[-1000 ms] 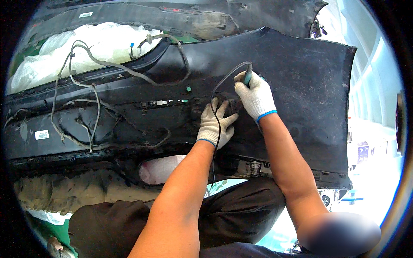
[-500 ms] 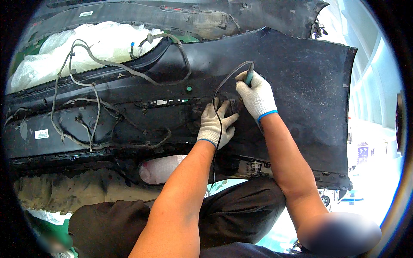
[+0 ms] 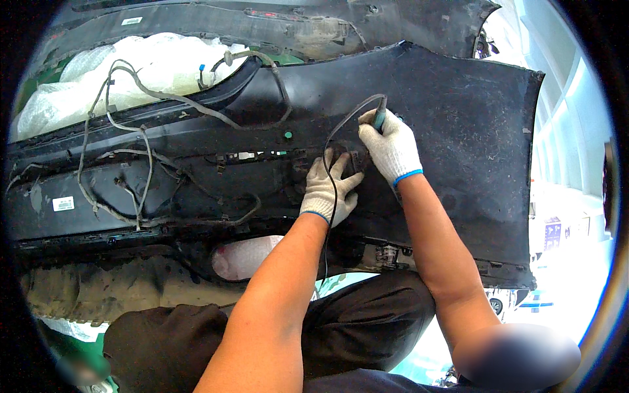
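A large black car bumper point(image 3: 458, 144) lies across my lap with its inner side up. My right hand point(image 3: 393, 147), in a white knit glove with a blue cuff, is closed around a slim corded tool that looks like a soldering iron point(image 3: 379, 118). Its teal handle sticks up between thumb and fingers, and the hand hides its tip. From the handle's top a black cord point(image 3: 335, 177) loops over my left hand point(image 3: 329, 190). That gloved hand rests with spread fingers on the bumper, beside a small dark bracket-like part point(image 3: 356, 160) left of the tool.
Grey wiring harness point(image 3: 190, 101) loops over the bumper's left half. A green round plug point(image 3: 287, 135) sits in the bumper above my left hand. Clear plastic wrap point(image 3: 144, 59) shows through the opening at upper left. Another dark bumper point(image 3: 314, 29) lies beyond.
My right hand has shifted very slightly with the tool. The left hand stays where it was on the bumper.
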### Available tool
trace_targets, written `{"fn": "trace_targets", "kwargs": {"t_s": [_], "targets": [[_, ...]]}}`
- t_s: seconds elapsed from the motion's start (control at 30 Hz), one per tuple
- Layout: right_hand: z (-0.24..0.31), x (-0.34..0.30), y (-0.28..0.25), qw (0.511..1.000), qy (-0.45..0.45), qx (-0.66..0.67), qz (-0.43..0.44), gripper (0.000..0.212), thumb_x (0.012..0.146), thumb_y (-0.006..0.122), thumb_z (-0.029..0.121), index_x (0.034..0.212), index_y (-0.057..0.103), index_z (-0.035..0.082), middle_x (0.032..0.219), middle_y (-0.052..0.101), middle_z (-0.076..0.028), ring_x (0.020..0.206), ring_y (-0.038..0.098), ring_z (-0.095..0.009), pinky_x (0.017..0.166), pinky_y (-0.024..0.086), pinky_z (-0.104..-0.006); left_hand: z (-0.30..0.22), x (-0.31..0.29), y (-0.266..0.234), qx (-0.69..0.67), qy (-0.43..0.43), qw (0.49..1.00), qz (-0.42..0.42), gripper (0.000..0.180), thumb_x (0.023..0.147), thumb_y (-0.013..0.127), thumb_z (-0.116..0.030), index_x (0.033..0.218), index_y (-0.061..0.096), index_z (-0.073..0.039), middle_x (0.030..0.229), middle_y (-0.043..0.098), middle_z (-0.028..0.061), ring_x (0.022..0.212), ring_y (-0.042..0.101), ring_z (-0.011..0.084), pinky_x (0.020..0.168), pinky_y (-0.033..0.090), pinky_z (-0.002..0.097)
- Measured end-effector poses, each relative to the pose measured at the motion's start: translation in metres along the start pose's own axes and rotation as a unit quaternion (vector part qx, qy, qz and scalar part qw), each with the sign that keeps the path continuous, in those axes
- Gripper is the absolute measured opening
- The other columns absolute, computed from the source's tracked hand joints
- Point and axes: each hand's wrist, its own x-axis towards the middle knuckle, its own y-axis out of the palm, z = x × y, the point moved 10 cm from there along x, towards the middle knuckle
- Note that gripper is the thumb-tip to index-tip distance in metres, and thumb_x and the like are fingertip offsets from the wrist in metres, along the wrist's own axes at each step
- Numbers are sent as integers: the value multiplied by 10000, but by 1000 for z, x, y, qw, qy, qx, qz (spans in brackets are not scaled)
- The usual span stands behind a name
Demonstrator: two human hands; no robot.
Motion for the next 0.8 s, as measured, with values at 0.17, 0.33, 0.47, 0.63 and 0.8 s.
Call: {"fn": "trace_targets", "kwargs": {"t_s": [0.17, 0.33, 0.47, 0.63, 0.8], "targets": [[-9, 2, -1, 997, 19, 69, -14, 181, 987, 757, 185, 1134, 768, 80, 950, 789, -101, 882, 750, -201, 850, 591, -363, -5, -1, -5, 4, 9, 998, -55, 543, 863, 794, -355, 1404, 759, -364, 1742, 450, 151, 1645, 305, 476, 1360, 242, 603], [-7, 1, 6, 997, 37, 60, 5, 174, 990, 756, 186, 1130, 767, 82, 933, 781, -83, 860, 737, -180, 829, 591, -361, -3, -2, -5, 1, 6, 999, -54, 546, 871, 792, -349, 1416, 754, -357, 1749, 439, 159, 1649, 304, 471, 1363, 235, 604], [-10, 2, 7, 998, 23, 55, 9, 175, 989, 754, 187, 1130, 766, 83, 925, 778, -79, 845, 736, -181, 816, 592, -362, -4, -2, -6, 1, 0, 999, -37, 540, 887, 787, -360, 1425, 750, -364, 1765, 419, 156, 1663, 283, 469, 1368, 220, 599], [-7, 1, 6, 999, -9, 38, -7, 174, 986, 749, 181, 1128, 766, 82, 930, 783, -85, 851, 742, -189, 822, 592, -364, -5, -1, -6, 9, -3, 1000, -23, 546, 904, 774, -372, 1449, 735, -365, 1773, 409, 153, 1673, 265, 462, 1374, 208, 592], [-2, 2, 8, 999, -14, 29, 2, 169, 984, 743, 171, 1123, 766, 78, 937, 785, -90, 869, 745, -196, 840, 591, -362, -5, -1, -6, 9, -2, 1000, -20, 563, 895, 774, -374, 1457, 725, -368, 1769, 413, 146, 1675, 258, 456, 1373, 212, 596]]}}
